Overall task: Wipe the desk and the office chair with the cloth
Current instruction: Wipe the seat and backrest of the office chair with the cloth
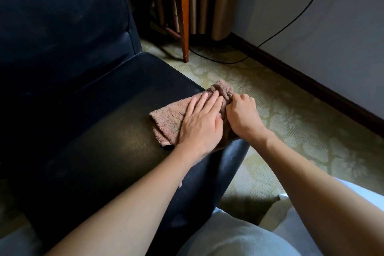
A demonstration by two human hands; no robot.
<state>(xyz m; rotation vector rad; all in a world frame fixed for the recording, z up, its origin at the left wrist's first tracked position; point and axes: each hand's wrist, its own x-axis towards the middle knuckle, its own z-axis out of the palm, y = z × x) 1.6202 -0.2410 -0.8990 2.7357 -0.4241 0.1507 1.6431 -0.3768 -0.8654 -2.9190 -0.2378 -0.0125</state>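
Observation:
A brown terry cloth [166,118] lies on the right edge of the black leather chair seat [104,131]. My left hand [200,118] presses flat on the cloth with straight fingers. My right hand [242,113] grips the bunched right side of the cloth at the seat's edge, fingers curled round it. The chair's dark backrest [62,16] rises at the upper left. Part of the cloth is hidden under both hands.
A wooden desk leg [184,16] stands behind the chair, with curtains [207,0] beyond it. A black cable [291,21] runs down the wall to the patterned green carpet [291,114]. A dark baseboard [311,81] lines the wall. My knees in light trousers fill the bottom.

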